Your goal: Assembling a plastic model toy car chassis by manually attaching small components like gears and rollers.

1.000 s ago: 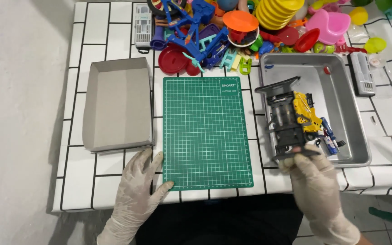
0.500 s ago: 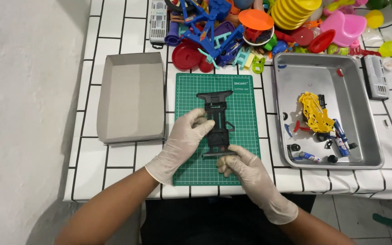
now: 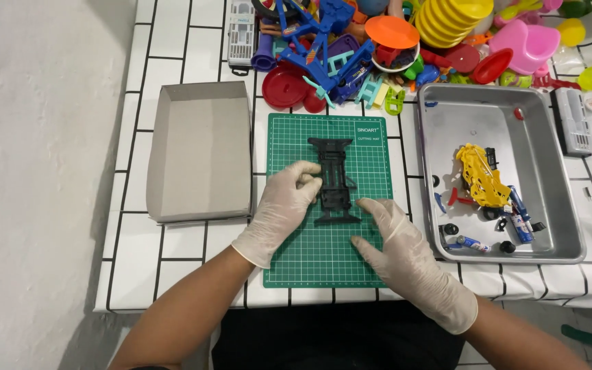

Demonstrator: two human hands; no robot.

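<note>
A black plastic toy car chassis [image 3: 335, 179] lies flat on a green cutting mat [image 3: 323, 264] in the middle of the tiled table. My left hand [image 3: 284, 205], in a white glove, grips the chassis at its left edge with curled fingers. My right hand [image 3: 399, 240], also gloved, rests flat on the mat just right of and below the chassis, fingers spread and holding nothing.
A metal tray [image 3: 488, 99] on the right holds a yellow toy body [image 3: 481, 176] and small loose parts. An empty grey cardboard box [image 3: 200, 151] sits left of the mat. A pile of colourful plastic toys [image 3: 392, 41] lines the back edge. A grey device [image 3: 573, 122] lies far right.
The chassis came out of the tray in my right hand and was laid on the mat. My left hand took hold of it and my right hand let go.
</note>
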